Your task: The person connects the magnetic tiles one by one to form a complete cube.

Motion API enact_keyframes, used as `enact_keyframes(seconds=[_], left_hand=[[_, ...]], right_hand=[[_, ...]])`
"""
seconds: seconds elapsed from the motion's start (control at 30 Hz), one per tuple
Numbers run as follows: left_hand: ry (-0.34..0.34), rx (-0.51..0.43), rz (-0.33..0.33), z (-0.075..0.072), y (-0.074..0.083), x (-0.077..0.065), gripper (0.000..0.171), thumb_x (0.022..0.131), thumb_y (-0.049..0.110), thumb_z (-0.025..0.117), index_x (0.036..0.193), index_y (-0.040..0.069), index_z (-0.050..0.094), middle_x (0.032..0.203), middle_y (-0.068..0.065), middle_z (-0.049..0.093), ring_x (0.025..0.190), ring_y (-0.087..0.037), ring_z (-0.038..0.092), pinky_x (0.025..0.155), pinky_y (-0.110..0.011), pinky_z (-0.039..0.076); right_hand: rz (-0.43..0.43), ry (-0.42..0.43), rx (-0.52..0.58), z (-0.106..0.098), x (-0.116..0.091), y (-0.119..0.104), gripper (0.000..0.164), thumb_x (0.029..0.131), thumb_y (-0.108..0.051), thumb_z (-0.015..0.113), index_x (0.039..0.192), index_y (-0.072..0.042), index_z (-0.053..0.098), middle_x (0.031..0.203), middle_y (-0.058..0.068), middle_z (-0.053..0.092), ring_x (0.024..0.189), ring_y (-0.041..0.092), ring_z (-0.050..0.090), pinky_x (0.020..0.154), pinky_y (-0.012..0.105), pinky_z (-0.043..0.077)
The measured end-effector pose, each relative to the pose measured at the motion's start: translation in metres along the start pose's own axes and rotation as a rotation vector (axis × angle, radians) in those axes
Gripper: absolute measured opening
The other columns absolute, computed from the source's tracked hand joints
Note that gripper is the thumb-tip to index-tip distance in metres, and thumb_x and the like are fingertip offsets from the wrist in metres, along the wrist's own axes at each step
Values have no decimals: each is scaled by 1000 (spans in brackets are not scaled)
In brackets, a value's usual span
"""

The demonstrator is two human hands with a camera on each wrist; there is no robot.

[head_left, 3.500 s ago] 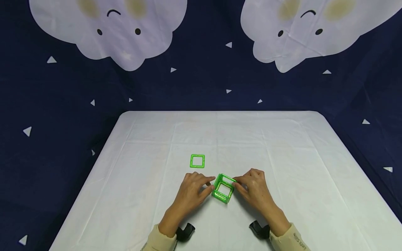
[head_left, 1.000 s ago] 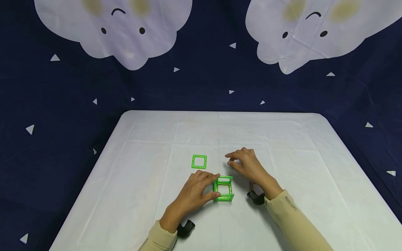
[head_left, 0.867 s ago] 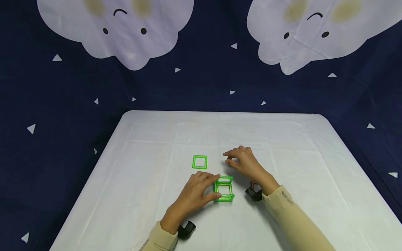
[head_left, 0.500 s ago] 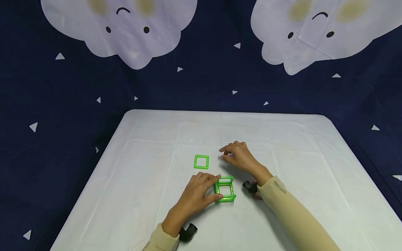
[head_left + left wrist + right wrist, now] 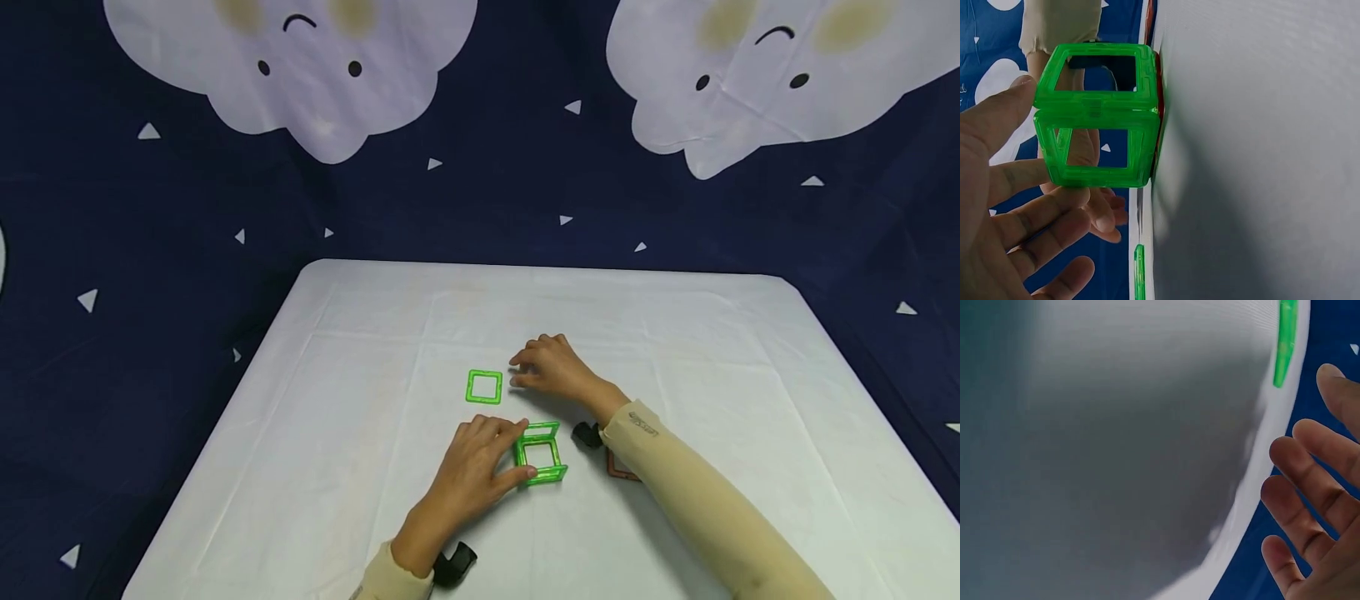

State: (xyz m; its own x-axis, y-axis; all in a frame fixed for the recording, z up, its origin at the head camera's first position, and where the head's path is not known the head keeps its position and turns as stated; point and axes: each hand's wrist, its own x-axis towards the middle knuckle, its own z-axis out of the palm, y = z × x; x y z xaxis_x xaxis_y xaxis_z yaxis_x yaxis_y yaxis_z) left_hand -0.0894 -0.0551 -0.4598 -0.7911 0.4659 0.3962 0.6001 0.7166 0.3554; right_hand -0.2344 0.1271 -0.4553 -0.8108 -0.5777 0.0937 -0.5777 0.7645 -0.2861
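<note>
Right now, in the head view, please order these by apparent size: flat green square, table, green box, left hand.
From largest:
1. Table
2. Left hand
3. Green box
4. Flat green square, the smallest

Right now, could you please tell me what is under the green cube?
A red edge shows between the green cube and white tabletop; the rest of that piece is hidden.

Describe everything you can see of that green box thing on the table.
The green box is an open-framed block of square panels meeting along their edges, with cut-out centres. They look like glossy, see-through plastic. From above, the top looks open; whether every side has a panel is hard to tell. A red strip shows along its underside, and it appears to stand on the white table. The person's left grip holds it, thumb at the near panel, forefinger at the far one.
</note>
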Motion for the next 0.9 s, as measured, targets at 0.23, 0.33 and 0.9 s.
enact_keyframes(seconds=[0.23,0.33,0.9], left_hand=[[20,-16,-15,2,2,-2,60,79,49,67,128,15,60,112,4,62,99,-12,52,81,-29,40],[26,-20,-25,2,2,-3,61,79,49,68,128,15,60,112,4,62,99,-12,52,80,-29,40],[70,-4,-19,5,1,-6,61,78,51,68,127,16,60,110,6,62,98,-11,52,79,-27,39]], right_hand=[[-59,-24,-27,7,8,-5,36,78,-41,74,104,-18,72,89,-5,66,87,15,55,87,40,39],[-92,-37,-43,9,11,-7,39,77,-45,73,106,-18,72,91,-6,65,87,14,54,87,40,39],[-123,-61,-100,14,15,-11,47,75,-48,73,110,-16,71,97,-2,62,90,16,54,87,41,40]])
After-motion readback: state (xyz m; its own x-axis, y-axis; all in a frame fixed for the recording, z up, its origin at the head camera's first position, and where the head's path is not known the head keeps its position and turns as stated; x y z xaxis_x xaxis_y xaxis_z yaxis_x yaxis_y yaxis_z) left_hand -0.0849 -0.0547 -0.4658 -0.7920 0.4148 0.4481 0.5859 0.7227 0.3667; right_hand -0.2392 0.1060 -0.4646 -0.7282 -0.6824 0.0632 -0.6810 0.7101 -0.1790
